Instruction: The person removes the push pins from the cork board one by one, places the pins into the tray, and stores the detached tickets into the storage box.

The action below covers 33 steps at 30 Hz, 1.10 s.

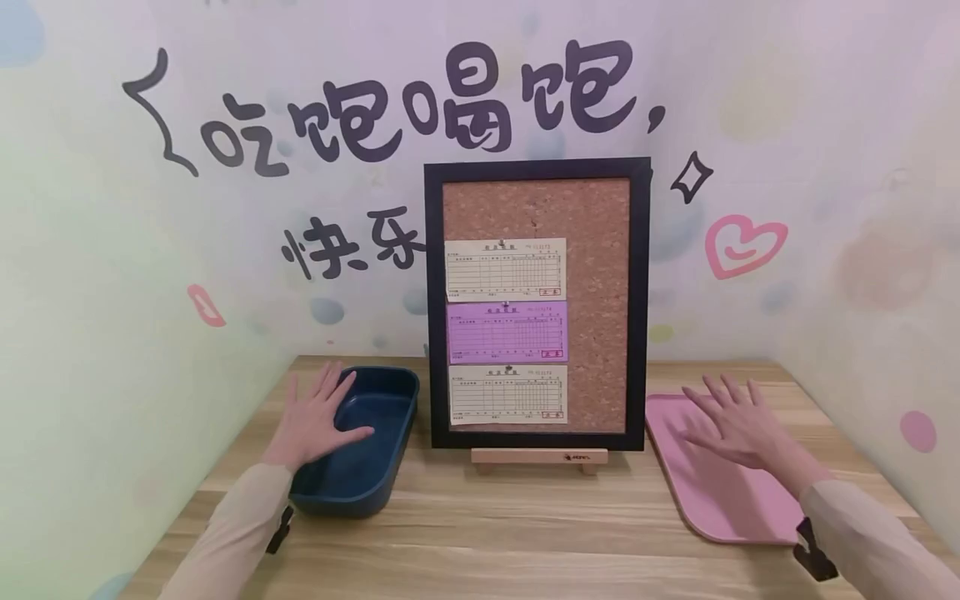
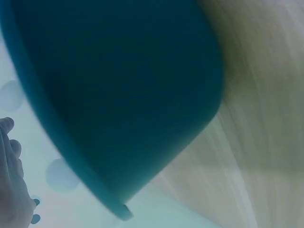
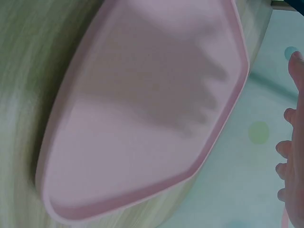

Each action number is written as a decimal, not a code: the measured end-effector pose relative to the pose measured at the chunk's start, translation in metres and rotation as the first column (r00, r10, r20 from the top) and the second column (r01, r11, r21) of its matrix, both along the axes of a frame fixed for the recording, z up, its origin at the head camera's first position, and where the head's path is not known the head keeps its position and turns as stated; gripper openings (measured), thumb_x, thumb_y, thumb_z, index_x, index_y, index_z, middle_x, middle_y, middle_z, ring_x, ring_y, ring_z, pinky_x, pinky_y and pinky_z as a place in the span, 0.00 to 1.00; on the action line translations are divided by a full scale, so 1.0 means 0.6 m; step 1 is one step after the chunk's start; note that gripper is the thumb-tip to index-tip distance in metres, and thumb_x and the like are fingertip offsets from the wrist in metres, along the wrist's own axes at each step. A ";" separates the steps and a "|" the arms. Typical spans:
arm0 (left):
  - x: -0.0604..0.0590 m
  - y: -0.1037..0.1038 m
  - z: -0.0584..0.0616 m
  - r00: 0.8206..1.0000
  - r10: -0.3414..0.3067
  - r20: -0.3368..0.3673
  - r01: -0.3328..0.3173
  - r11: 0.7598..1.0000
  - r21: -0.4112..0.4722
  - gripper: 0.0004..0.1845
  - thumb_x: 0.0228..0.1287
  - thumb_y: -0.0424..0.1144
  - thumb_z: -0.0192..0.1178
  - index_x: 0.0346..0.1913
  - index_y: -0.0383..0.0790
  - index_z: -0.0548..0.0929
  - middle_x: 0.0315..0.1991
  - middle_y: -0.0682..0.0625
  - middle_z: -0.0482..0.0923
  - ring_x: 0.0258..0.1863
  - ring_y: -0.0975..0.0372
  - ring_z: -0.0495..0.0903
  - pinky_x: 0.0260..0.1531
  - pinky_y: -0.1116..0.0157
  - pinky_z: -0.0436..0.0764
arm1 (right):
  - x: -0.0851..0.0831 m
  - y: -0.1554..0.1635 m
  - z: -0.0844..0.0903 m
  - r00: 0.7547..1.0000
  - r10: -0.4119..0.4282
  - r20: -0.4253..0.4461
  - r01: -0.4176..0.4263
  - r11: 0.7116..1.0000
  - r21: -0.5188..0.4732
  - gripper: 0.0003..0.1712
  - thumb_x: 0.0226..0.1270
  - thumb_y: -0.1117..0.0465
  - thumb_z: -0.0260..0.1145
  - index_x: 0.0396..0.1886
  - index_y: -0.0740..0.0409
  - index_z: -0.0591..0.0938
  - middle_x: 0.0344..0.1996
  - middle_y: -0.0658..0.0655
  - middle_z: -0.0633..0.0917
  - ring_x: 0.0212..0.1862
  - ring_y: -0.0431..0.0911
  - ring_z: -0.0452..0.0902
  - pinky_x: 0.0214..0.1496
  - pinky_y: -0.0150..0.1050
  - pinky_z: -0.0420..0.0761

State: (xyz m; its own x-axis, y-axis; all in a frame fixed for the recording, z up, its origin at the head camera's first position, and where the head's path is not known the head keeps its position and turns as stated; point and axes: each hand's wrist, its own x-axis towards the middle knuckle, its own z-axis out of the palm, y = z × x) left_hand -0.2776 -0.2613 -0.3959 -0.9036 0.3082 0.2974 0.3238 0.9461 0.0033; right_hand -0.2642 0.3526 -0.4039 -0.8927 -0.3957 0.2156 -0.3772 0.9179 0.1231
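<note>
A: Two hands are out over the wooden table (image 1: 525, 533), one at each side. What is at the left?

B: The left hand (image 1: 315, 421), fingers spread and fairly straight, holding nothing, hovers over the near left part of a dark blue tub (image 1: 375, 467). I cannot tell whether it touches the rim.

A: What does the tub look like?

B: Deep, rectangular with rounded corners, plain inside. It stands near the table's left edge, its long axis running from the front edge toward the back wall, just left of the board.

A: And in the middle?

B: A black-framed cork board (image 1: 536, 304) stands upright on a small wooden stand (image 1: 538, 458), at the back middle of the table. Three slips are pinned down its left side: a cream slip (image 1: 506, 269) on top, a purple slip (image 1: 507, 332) between, a white slip (image 1: 507, 394) lowest.

A: The right?

B: A shallow pink tray (image 1: 712, 500) with a low rim and rounded corners lies flat near the right edge, its long axis also front to back, slanting slightly. The right hand (image 1: 738, 425) is spread wide above its far end, gripping nothing; its shadow falls on the tray.
</note>
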 end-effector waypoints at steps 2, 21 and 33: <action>-0.001 0.001 0.002 1.000 -0.002 -0.011 0.002 1.000 -0.007 0.52 0.46 0.71 0.53 0.67 0.37 0.59 0.68 0.36 0.50 0.68 0.46 0.46 0.60 0.39 0.35 | 0.000 0.001 0.003 1.000 0.007 -0.008 -0.007 1.000 -0.008 0.40 0.58 0.38 0.56 0.62 0.60 0.67 0.61 0.74 0.63 0.62 0.70 0.52 0.58 0.68 0.46; -0.017 0.031 0.059 0.997 -0.015 -0.075 0.014 1.000 -0.013 0.51 0.48 0.69 0.53 0.68 0.37 0.56 0.69 0.37 0.49 0.68 0.47 0.46 0.62 0.41 0.38 | -0.006 -0.004 0.029 0.993 0.097 -0.073 -0.103 0.991 -0.088 0.43 0.55 0.41 0.62 0.61 0.69 0.66 0.59 0.75 0.65 0.60 0.68 0.57 0.57 0.66 0.52; -0.036 0.078 0.114 0.986 -0.069 -0.150 0.081 0.994 0.073 0.49 0.50 0.66 0.55 0.69 0.37 0.55 0.69 0.38 0.50 0.68 0.49 0.48 0.64 0.46 0.44 | -0.009 -0.011 0.051 0.990 0.114 -0.089 -0.124 0.985 -0.119 0.46 0.55 0.40 0.61 0.62 0.70 0.64 0.60 0.74 0.65 0.60 0.66 0.59 0.58 0.63 0.55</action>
